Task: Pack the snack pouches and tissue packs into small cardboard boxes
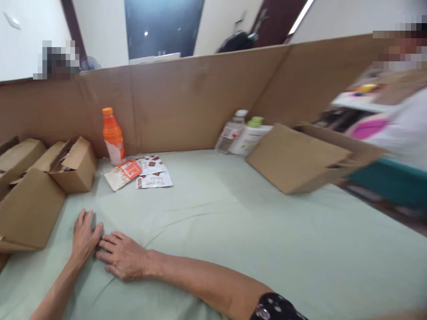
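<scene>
Pale green cloth (233, 231) covers the surface under me, with a few long creases running across it. My left hand (85, 235) lies flat on it, palm down, fingers spread and pointing away from me, gripping nothing. My right hand (123, 257) is flat on the cloth too, loose and empty. Its arm crosses in front of me from the right, and its fingertips are up against the thumb side of my left hand.

Just left of my left hand stands a big cardboard box (30, 209). Beyond that is a small open box (75, 166), its flaps up. Straight ahead of my hands, well apart from them, some packets (138, 172) lie flat on the cloth. An orange bottle (112, 135) stands upright just behind them against the cardboard wall (187, 98).

Far off to the right of my hands, a clear bottle (231, 132) and a white bottle (250, 135) with a green cap lean in the corner of the wall. A tilted box (293, 160) sits beside them. Another person (400, 120) shows at the right edge, blurred.
</scene>
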The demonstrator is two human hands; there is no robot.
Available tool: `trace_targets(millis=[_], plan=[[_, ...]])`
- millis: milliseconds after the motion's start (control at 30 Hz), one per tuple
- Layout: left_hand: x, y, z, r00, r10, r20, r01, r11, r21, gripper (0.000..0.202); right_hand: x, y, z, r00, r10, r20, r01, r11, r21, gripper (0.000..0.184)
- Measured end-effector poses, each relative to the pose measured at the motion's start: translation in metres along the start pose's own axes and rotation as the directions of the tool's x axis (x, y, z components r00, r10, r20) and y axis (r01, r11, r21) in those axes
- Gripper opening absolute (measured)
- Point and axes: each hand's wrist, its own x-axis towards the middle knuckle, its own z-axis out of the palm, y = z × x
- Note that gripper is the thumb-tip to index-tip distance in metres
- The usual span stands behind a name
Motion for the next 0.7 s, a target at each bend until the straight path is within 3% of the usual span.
trace_targets(millis=[67, 133, 233, 300, 367, 433, 533, 633, 700], plan=[[-0.012, 0.012, 0.008, 0.994, 0.1, 0.044, -0.099, 0.995, -0.02, 0.058, -0.028, 0.003, -0.012, 1.0, 0.015, 0.021, -0.014, 0.999, -0.033, 0.04], [-0.028, 0.026, 0.018, 0.961, 0.268, 0.075, -0.271, 0.962, 0.028, 0.052, -0.059, 0.012, -0.026, 0.997, 0.064, 0.045, -0.062, 0.997, -0.036, 0.036], [-0.055, 0.056, 0.031, 0.825, 0.555, 0.102, -0.565, 0.815, 0.128, 0.046, -0.11, 0.04, -0.051, 0.952, 0.303, -0.028, -0.304, 0.952, -0.028, 0.027], [-0.071, 0.081, 0.035, 0.716, 0.692, 0.089, -0.698, 0.707, 0.118, 0.049, -0.146, 0.069, -0.075, 0.844, 0.514, -0.152, -0.526, 0.849, -0.051, 0.023], [-0.084, 0.108, 0.037, 0.62, 0.778, 0.101, -0.784, 0.616, 0.076, 0.056, -0.181, 0.103, -0.108, 0.73, 0.632, -0.263, -0.669, 0.739, -0.081, 0.024], [-0.093, 0.13, 0.039, 0.534, 0.836, 0.128, -0.845, 0.532, 0.048, 0.064, -0.215, 0.137, -0.149, 0.577, 0.715, -0.395, -0.8, 0.592, -0.095, 0.028], [-0.099, 0.15, 0.049, 0.406, 0.906, 0.121, -0.913, 0.406, 0.023, 0.07, -0.259, 0.177, -0.216, 0.346, 0.74, -0.577, -0.926, 0.37, -0.08, 0.04], [-0.1, 0.149, 0.07, 0.341, 0.939, 0.045, -0.94, 0.341, 0.006, 0.073, -0.291, 0.202, -0.272, 0.17, 0.693, -0.7, -0.982, 0.178, -0.061, 0.054], [-0.102, 0.142, 0.083, 0.353, 0.936, 0.016, -0.936, 0.353, 0.007, 0.07, -0.306, 0.212, -0.297, 0.068, 0.673, -0.736, -0.997, 0.024, -0.07, 0.061]])
